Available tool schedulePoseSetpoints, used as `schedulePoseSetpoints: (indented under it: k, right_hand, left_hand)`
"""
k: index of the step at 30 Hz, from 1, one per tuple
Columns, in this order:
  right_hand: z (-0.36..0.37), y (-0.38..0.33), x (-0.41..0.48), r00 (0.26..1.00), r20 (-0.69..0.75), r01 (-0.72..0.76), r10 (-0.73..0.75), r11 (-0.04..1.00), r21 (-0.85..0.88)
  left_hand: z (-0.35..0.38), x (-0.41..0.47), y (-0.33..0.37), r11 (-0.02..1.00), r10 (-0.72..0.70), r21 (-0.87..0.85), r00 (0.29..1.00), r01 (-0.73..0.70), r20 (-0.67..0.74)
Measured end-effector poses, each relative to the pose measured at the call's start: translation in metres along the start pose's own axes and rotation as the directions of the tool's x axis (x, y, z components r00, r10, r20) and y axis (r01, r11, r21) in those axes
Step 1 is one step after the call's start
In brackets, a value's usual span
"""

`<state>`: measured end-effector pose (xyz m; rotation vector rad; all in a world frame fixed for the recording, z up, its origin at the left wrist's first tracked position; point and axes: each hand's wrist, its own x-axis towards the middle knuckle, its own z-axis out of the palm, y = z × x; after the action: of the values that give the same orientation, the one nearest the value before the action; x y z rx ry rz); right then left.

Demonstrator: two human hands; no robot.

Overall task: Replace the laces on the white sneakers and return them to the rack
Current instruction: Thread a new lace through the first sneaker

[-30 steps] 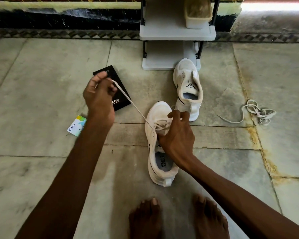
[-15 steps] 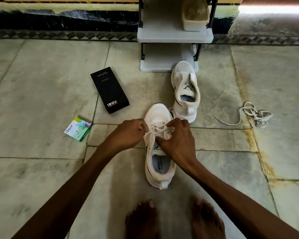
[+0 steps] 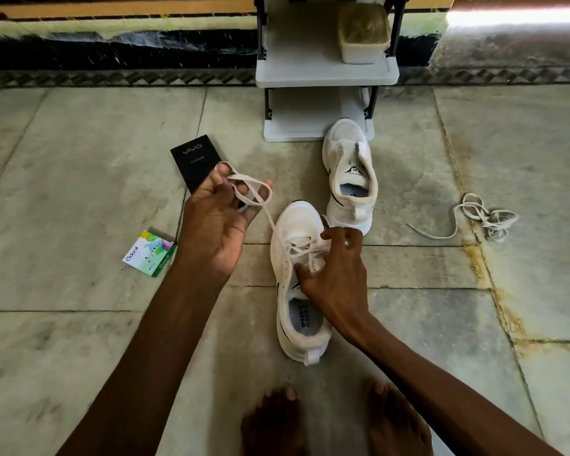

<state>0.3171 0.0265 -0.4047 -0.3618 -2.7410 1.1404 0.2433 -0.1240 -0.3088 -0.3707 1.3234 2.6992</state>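
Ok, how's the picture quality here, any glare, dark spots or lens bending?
Head view, top right: blown-out glare on the wall. Head view, top: the wide lens slightly bows the patterned floor border. Head view, bottom: the feet are in deep shadow. Head view, centre: the lace in the left hand and the near sneaker's insole print are sharp.

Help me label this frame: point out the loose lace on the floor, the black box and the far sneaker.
loose lace (image 3: 496, 222), head view, on its tangled bundle.
black box (image 3: 191, 159), head view, on its top face.
far sneaker (image 3: 344, 143), head view, on its toe.
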Motion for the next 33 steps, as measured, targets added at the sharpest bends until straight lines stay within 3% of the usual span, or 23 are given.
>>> schedulePoseSetpoints:
  k: [1, 3, 4, 6, 7, 8, 9, 10, 13, 16, 19, 22, 23, 25, 27, 29, 31, 33]
  right_hand:
    - [0.0, 0.0, 0.0, 1.0, 0.0, -0.001, 0.001, 1.0, 0.0]
    - [0.0, 0.001, 0.0, 1.0, 0.003, -0.003, 0.003, 1.0, 0.011]
    - [0.0, 0.001, 0.0, 1.0, 0.004, -0.001, 0.001, 1.0, 0.019]
    - [-0.001, 0.002, 0.0, 1.0, 0.005, 0.0, 0.0, 1.0, 0.032]
    - [-0.001, 0.003, 0.001, 1.0, 0.01, -0.003, 0.003, 0.999, 0.038]
    - [-0.001, 0.003, 0.001, 1.0, 0.014, -0.009, 0.008, 0.999, 0.042]
    - [-0.001, 0.003, 0.001, 1.0, 0.014, -0.012, 0.012, 0.999, 0.044]
    - [0.0, 0.003, 0.001, 1.0, 0.01, -0.012, 0.011, 0.999, 0.043]
    - [0.002, 0.002, -0.001, 1.0, -0.007, -0.007, 0.007, 0.999, 0.041]
    - [0.002, 0.001, -0.002, 0.999, -0.029, -0.037, 0.04, 0.996, 0.079]
    - [0.002, 0.0, -0.004, 0.996, -0.05, -0.063, 0.069, 0.992, 0.114]
    - [0.002, 0.0, -0.002, 0.996, -0.049, -0.062, 0.068, 0.992, 0.108]
    - [0.001, 0.001, -0.002, 0.997, -0.045, -0.064, 0.069, 0.992, 0.104]
    - [0.0, 0.001, -0.002, 0.997, -0.035, -0.067, 0.071, 0.993, 0.095]
    - [-0.001, 0.002, -0.002, 0.997, -0.032, -0.065, 0.068, 0.994, 0.084]
    - [-0.001, 0.001, -0.001, 0.997, -0.019, -0.069, 0.071, 0.994, 0.085]
    - [-0.001, 0.0, -0.001, 0.997, 0.003, -0.073, 0.073, 0.994, 0.08]
    - [-0.001, 0.0, -0.001, 0.998, 0.021, -0.068, 0.066, 0.996, 0.066]
  left_hand:
    - [0.002, 0.001, 0.001, 0.999, -0.044, -0.011, 0.999, 0.044, -0.006]
    - [0.001, -0.001, -0.006, 0.935, -0.092, 0.339, 0.994, 0.104, -0.051]
    - [-0.003, -0.002, -0.012, 0.797, -0.098, 0.594, 0.994, 0.104, -0.043]
    - [-0.018, -0.003, -0.025, 0.316, -0.085, 0.948, 0.994, -0.036, 0.066]
    - [-0.026, -0.002, -0.031, 0.065, -0.108, 0.99, 0.985, -0.125, 0.131]
    - [-0.033, -0.003, -0.036, -0.122, -0.161, 0.975, 0.973, -0.186, 0.165]
    - [-0.037, -0.005, -0.04, -0.229, -0.221, 0.949, 0.961, -0.217, 0.166]
    - [-0.039, -0.007, -0.042, -0.271, -0.272, 0.936, 0.95, -0.226, 0.151]
    - [-0.039, -0.007, -0.042, -0.218, -0.295, 0.96, 0.95, -0.175, 0.106]
    - [-0.029, -0.003, -0.032, -0.041, -0.189, 0.997, 0.981, -0.062, 0.053]
    - [-0.019, -0.004, -0.015, 0.288, -0.164, 0.955, 0.986, 0.065, -0.018]
    - [-0.011, -0.007, 0.012, 0.734, -0.208, 0.669, 0.977, 0.12, 0.053]
    - [-0.009, -0.008, 0.018, 0.828, -0.202, 0.549, 0.975, 0.118, 0.096]
    - [-0.007, -0.012, 0.022, 0.915, -0.18, 0.387, 0.974, 0.114, 0.14]
    - [-0.006, -0.014, 0.018, 0.944, -0.187, 0.3, 0.971, 0.137, 0.146]
    - [-0.008, -0.013, 0.012, 0.915, -0.203, 0.384, 0.964, 0.125, 0.17]
    - [-0.012, -0.009, 0.006, 0.726, -0.202, 0.686, 0.968, 0.047, 0.148]
    - [-0.015, -0.005, -0.002, 0.39, -0.119, 0.92, 0.988, -0.048, 0.102]
